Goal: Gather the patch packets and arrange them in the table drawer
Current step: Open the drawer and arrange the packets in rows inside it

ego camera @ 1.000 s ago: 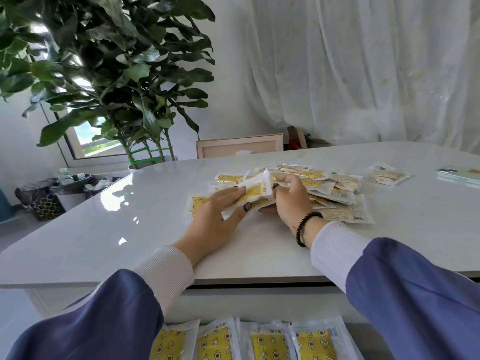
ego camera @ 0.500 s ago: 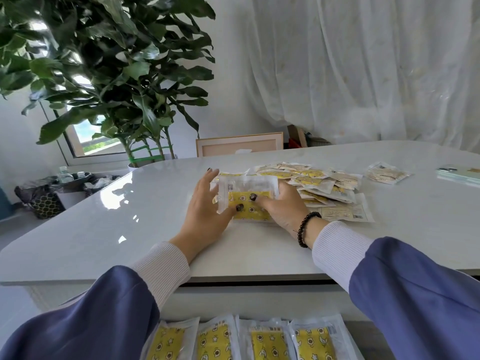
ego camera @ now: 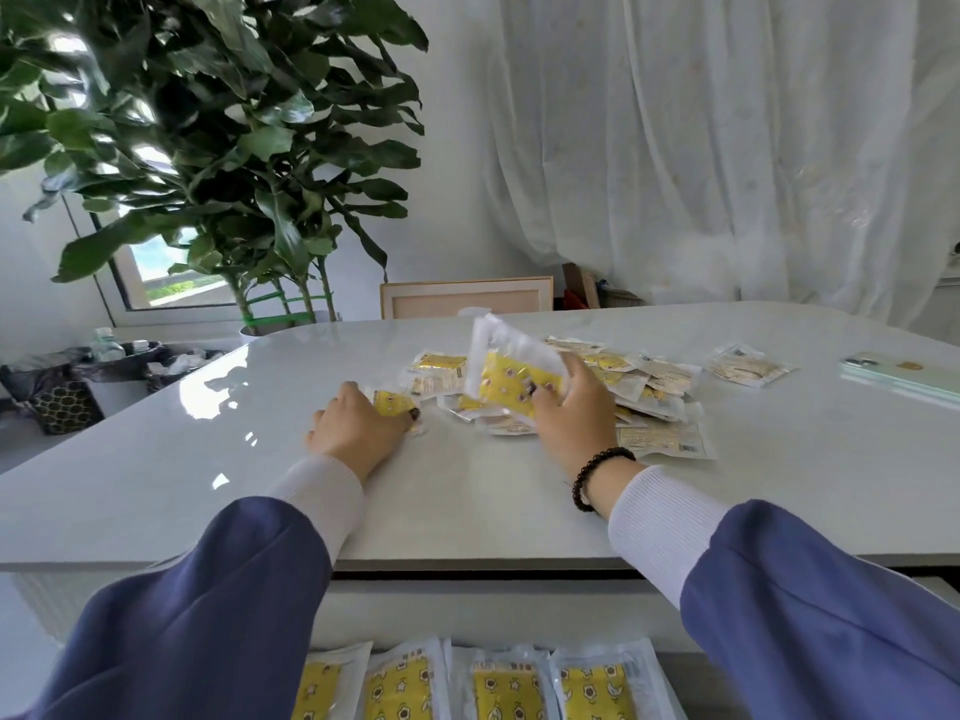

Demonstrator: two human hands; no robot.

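Observation:
My right hand [ego camera: 574, 415] grips a clear packet with a yellow patch [ego camera: 506, 376] and holds it tilted above the table. My left hand [ego camera: 356, 428] lies on the table, its fingers curled over a small yellow packet [ego camera: 392, 402]. A loose heap of patch packets [ego camera: 639, 394] lies just right of my right hand, and one more packet [ego camera: 745, 366] sits apart further right. Below the table edge the drawer [ego camera: 675, 662] stands open, with several yellow packets [ego camera: 501, 685] in a row inside.
A pale green phone [ego camera: 904, 374] lies near the table's right edge. A big leafy plant [ego camera: 218, 148] stands behind the far left corner, with a framed picture [ego camera: 467, 298] behind the table. Bins [ego camera: 67, 376] sit on the floor at the left.
My right hand has lifted the packet up off the table and tilted it. My left hand let go of that packet, moved left and closed over a small packet.

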